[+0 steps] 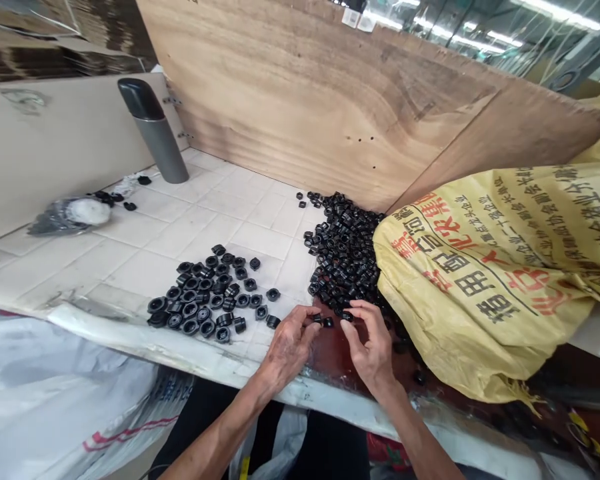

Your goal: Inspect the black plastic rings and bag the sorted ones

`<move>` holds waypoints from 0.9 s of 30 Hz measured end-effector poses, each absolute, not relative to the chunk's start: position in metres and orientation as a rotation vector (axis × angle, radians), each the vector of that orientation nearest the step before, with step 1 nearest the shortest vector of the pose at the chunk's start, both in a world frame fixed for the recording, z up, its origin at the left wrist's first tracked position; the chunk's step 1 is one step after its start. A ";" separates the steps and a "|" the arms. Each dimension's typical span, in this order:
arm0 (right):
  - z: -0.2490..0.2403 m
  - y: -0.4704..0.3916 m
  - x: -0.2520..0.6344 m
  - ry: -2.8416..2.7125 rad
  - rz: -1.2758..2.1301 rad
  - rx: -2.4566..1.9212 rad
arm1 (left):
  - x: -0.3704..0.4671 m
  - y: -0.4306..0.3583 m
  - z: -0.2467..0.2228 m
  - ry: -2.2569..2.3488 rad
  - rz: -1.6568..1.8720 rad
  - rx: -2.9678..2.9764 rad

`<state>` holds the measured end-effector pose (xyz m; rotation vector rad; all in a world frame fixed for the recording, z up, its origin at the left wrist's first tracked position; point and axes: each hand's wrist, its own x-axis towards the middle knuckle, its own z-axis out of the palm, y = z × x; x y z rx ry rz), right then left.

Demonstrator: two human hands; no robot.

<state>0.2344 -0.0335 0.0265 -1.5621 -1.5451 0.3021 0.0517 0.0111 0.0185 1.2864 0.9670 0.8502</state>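
At the lower centre, a small black part [318, 319] is pinched in the fingertips of the left hand [290, 343], and a second part [347, 316] in those of the right hand [373, 347]. A dense black heap [343, 247] is piled on the bench [135, 263] right of centre, beside a yellow sack [460, 333], and a looser cluster of black fittings [203, 313] is spread left of centre.

A dense heap of small, glossy black parts [341, 243] is lying against the yellow sack's [480, 293] left side. Well left of the sack, larger round black caps [205, 293] are spreading loosely, many showing open mouths, some lying sideways. Nearer left of it, the left hand [293, 343] and right hand [373, 347] are each pinching a small black piece [347, 315].
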 end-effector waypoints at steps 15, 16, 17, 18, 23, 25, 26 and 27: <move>0.032 0.004 0.230 -1.637 0.844 -1.283 | 0.050 0.014 0.032 0.854 1.006 0.891; 0.033 0.003 0.229 -1.656 0.825 -1.284 | 0.050 0.014 0.034 0.854 1.007 0.917; 0.035 0.002 0.229 -1.666 0.813 -1.285 | 0.050 0.013 0.035 0.854 1.011 0.943; 0.037 0.001 0.228 -1.674 0.804 -1.280 | 0.051 0.013 0.035 0.856 1.015 0.966; 0.034 0.000 0.228 -1.722 0.761 -1.224 | 0.052 0.012 0.033 0.864 1.017 0.977; 0.029 0.001 0.228 -1.669 0.784 -1.244 | 0.053 0.012 0.030 0.865 1.020 0.952; 0.026 0.002 0.228 -1.640 0.800 -1.261 | 0.053 0.012 0.030 0.865 1.022 0.940; 0.025 0.003 0.229 -1.621 0.810 -1.274 | 0.053 0.012 0.029 0.863 1.024 0.929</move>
